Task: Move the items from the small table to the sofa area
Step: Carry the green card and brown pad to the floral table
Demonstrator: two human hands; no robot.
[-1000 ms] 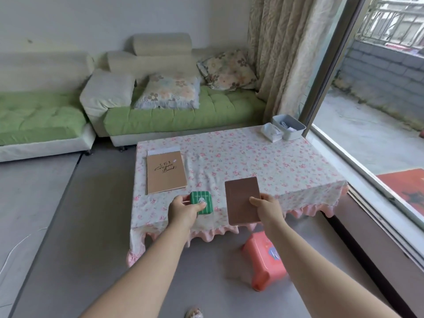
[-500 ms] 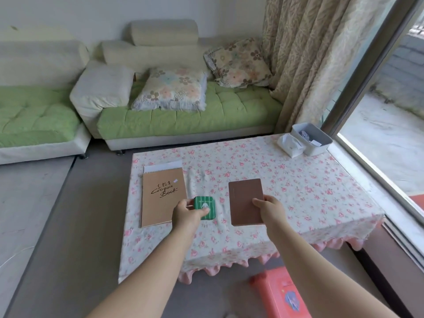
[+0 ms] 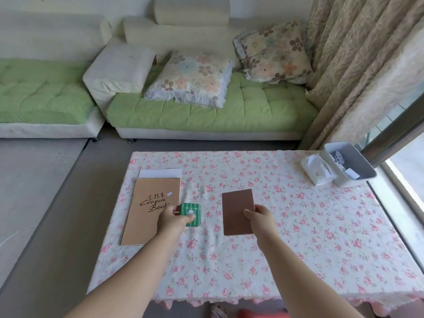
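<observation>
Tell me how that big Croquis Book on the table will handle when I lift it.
The Croquis Book looks thin and broad, so it will probably flex if lifted by one corner. Lying flat on the tablecloth, it should slide, not roll. The white sheet beneath may slip loose.

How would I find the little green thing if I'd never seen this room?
Look at the low table with the pink-flowered cloth, in front of the green sofa. Toward its left side, between the tan Croquis Book sketchbook and the brown notebook, the left hand holds a small green case. It is the only green, striped thing there, smaller than either book.
</observation>
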